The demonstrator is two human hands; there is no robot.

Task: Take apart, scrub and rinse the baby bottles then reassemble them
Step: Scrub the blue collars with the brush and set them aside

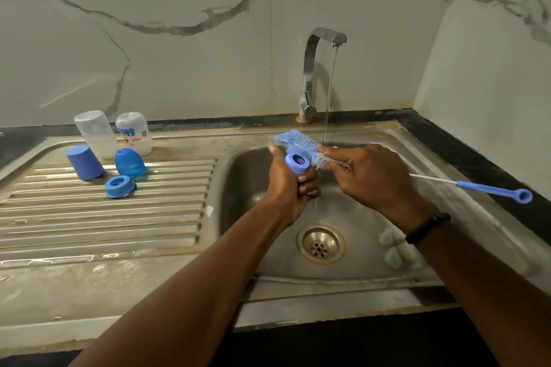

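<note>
My left hand (293,185) grips a blue screw ring (297,161) over the sink basin (253,188), its opening facing up. My right hand (366,176) holds the wire shaft of a blue bottle brush (296,144); the bristles lie across the ring's top. The brush's blue handle (495,190) sticks out to the right. On the ribbed drainboard (104,217) stand two clear bottles upside down (95,132) (134,132), a blue cap (85,162), a second blue cap (130,163) and another blue ring (120,186).
The tap (316,68) runs a thin stream of water (329,92) just behind my hands. The drain (320,244) sits below. Two pale teats (393,247) lie in the basin at the right. A dark counter (477,152) and marble wall surround the sink.
</note>
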